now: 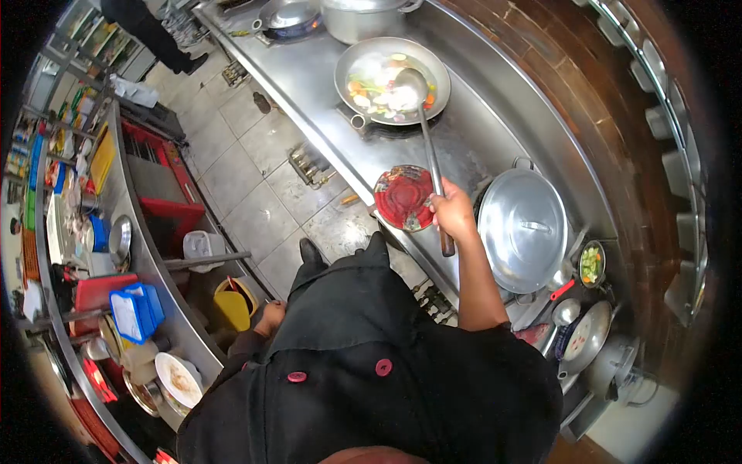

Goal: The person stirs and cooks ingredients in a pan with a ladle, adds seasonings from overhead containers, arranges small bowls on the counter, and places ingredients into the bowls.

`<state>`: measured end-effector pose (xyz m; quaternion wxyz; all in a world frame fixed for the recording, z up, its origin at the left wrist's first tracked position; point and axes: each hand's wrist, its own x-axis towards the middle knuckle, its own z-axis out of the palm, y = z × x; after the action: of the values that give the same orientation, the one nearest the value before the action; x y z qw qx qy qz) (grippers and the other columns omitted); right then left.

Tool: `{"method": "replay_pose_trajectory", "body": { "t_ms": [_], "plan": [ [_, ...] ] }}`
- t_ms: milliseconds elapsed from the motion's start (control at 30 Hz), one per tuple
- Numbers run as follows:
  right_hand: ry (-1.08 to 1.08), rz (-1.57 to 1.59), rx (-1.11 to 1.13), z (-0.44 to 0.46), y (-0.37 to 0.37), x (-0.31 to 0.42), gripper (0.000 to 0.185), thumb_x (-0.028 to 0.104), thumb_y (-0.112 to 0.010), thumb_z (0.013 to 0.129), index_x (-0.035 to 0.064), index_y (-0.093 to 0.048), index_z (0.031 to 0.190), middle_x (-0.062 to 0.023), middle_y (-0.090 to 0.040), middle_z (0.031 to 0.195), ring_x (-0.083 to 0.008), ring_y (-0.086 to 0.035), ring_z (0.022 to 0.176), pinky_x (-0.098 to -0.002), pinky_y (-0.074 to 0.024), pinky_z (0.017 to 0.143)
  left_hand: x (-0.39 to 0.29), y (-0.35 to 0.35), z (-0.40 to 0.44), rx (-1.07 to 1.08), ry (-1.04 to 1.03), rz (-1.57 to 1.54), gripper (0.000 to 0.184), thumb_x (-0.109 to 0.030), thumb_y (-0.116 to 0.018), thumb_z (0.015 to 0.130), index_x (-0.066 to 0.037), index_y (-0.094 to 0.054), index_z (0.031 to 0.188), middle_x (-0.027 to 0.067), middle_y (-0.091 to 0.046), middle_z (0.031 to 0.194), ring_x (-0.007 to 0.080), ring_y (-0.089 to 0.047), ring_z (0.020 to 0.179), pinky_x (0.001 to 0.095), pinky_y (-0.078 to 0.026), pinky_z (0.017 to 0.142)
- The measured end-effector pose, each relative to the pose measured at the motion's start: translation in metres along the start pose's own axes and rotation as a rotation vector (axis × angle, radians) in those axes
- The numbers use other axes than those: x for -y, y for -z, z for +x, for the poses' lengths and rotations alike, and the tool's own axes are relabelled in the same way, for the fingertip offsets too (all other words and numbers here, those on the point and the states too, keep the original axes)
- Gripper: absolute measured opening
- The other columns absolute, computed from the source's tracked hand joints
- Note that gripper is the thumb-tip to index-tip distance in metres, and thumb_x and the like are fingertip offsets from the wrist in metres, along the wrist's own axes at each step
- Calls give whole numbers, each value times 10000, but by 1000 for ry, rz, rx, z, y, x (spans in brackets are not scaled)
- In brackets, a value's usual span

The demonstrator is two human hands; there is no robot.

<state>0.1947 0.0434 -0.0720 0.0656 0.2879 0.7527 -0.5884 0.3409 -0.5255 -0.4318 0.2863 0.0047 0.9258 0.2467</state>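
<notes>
My right hand (454, 209) is closed around the handle of a long metal ladle (430, 147). The ladle's bowl rests in a wide metal wok (345, 63), amid pale liquid with chopped vegetables (379, 99) in orange, green and white. Just left of that hand, at the stove's front edge, is a worn red round object (406, 197), partly behind the ladle handle; its kind is unclear. My left hand (270, 317) hangs low at my side, close to the left counter's edge. Its fingers are mostly hidden.
A large lidded pot (522, 224) stands right of my forearm. Beyond it are a small pan of diced vegetables (591, 263) and another wok (583, 336). Behind the first wok is a big pot (363, 19). Blue containers (137, 311) and a white bowl (178, 379) crowd the left counter. Another person's legs (158, 35) show far off.
</notes>
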Motion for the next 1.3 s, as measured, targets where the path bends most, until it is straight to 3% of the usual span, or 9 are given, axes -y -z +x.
{"method": "replay_pose_trajectory", "body": {
  "t_ms": [167, 200, 567, 633, 767, 867, 933, 1033, 1300],
  "plan": [
    [-88, 183, 80, 0, -18, 8, 519, 63, -487, 863, 145, -395, 1367, 12, -504, 636, -83, -450, 407, -243, -384, 369, -66, 79, 42, 115, 266, -490, 321, -300, -470, 897, -41, -655, 937, 202, -645, 880, 347, -607, 871, 406, -476, 755],
    [-87, 187, 63, 0, -24, 11, 519, 63, -487, 863, 145, -395, 1367, 12, -504, 636, -83, -450, 407, -243, -384, 369, -64, 103, 54, 79, -282, 203, 324, -276, -433, 914, -44, -659, 940, 197, -649, 860, 347, -612, 846, 389, -479, 752],
    [-132, 330, 72, -6, -90, 53, 464, 53, -500, 858, 79, -447, 1318, -8, -537, 642, -99, -465, 402, -241, -369, 365, -14, 171, 210, 226, -788, -108, 247, -212, -428, 910, -26, -588, 892, 75, -572, 648, 182, -593, 647, 301, -481, 598],
    [-138, 438, 39, -7, -101, 60, 341, 49, -503, 856, 115, -557, 1185, 7, -509, 622, -83, -450, 408, -228, -362, 363, -20, 191, 225, -91, -1092, 550, 209, -199, -480, 892, -21, -588, 889, 35, -558, 658, 136, -563, 618, 270, -466, 561],
    [-106, 503, -22, 4, -115, 54, 302, 47, -499, 853, 101, -570, 1141, 11, -502, 622, -77, -438, 404, -222, -356, 367, -34, 218, 241, 465, -330, 102, 183, -193, -554, 849, -21, -593, 899, 49, -603, 706, 172, -584, 629, 302, -480, 585],
    [-57, 333, -127, 3, -119, 64, 271, 43, -488, 852, 83, -582, 1103, 10, -493, 629, -77, -438, 412, -222, -349, 374, -9, 215, 270, 434, -408, -69, 221, -211, -557, 845, -1, -596, 901, 79, -625, 737, 197, -596, 636, 327, -484, 607],
    [-70, 361, -136, -5, -117, 73, 282, 45, -491, 850, 83, -577, 1116, 8, -496, 635, -77, -441, 416, -220, -350, 376, -18, 233, 276, 253, -1034, 456, 278, -258, -528, 859, 4, -619, 867, 115, -629, 757, 239, -605, 647, 371, -489, 621],
    [-80, 445, -124, -17, -110, 77, 346, 57, -509, 845, 91, -550, 1186, 3, -507, 648, -82, -451, 429, -224, -350, 371, -77, 252, 288, 363, -188, 9, 323, -296, -508, 862, -5, -648, 862, 150, -634, 772, 302, -614, 714, 401, -491, 674],
    [-62, 575, -91, -56, -123, 86, 449, 66, -527, 867, 35, -441, 1306, -33, -554, 648, -110, -464, 410, -237, -392, 360, -438, 382, 306, -228, -892, 26, 327, -362, -513, 845, -73, -664, 861, 183, -635, 850, 377, -600, 824, 449, -475, 716]
  ]
}}
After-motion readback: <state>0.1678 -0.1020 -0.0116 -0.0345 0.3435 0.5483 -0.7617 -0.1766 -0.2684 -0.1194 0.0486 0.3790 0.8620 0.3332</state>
